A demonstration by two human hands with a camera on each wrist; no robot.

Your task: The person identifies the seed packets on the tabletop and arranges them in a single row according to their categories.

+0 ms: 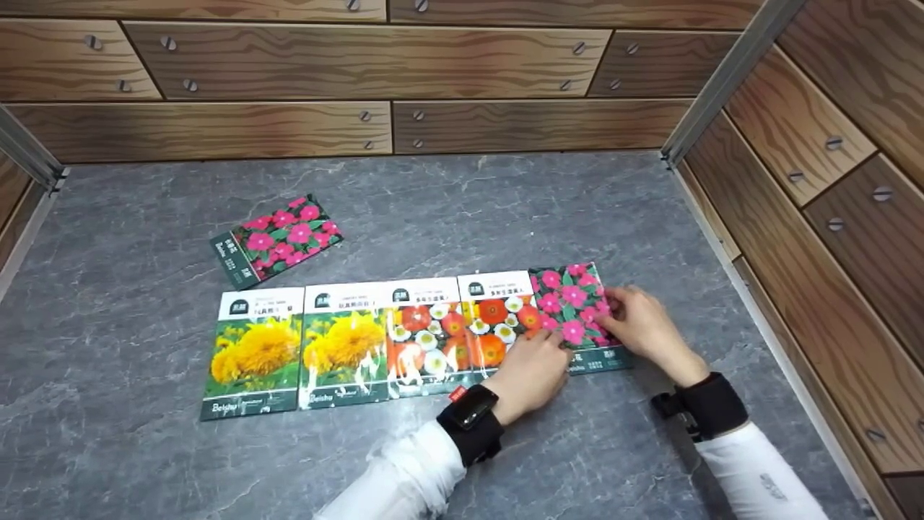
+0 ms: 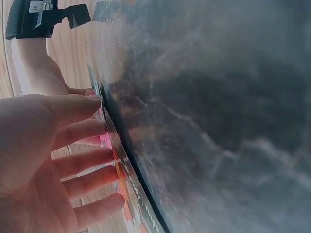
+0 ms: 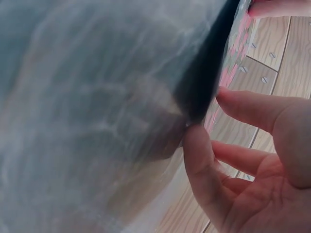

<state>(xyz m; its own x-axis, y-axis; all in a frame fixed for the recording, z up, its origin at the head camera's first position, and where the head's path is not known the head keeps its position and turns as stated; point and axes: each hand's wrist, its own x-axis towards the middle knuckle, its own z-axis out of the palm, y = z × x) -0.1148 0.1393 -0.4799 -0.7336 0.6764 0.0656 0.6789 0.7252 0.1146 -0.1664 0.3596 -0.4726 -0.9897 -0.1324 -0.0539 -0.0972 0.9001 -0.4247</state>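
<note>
A row of flower seed packets lies on the grey marbled surface. At its right end is a pink-flower packet (image 1: pixel 570 300), whose right edge my right hand (image 1: pixel 646 328) pinches between thumb and fingers. In the right wrist view that edge looks slightly raised, with dark shadow under it. My left hand (image 1: pixel 538 372), fingers fairly straight, rests over the lower part of the pink packet and the neighbouring orange-and-white flower packet (image 1: pixel 493 310). Further left lie another orange-and-white packet (image 1: pixel 427 343) and two yellow-flower packets, one inner (image 1: pixel 345 347) and one outermost (image 1: pixel 254 354).
A second pink-flower packet (image 1: pixel 289 235) lies turned askew behind the row's left end. Wood-patterned panels (image 1: pixel 375 65) bound the surface (image 1: pixel 447 209) at the back, and another panelled wall (image 1: pixel 808 180) runs along the right.
</note>
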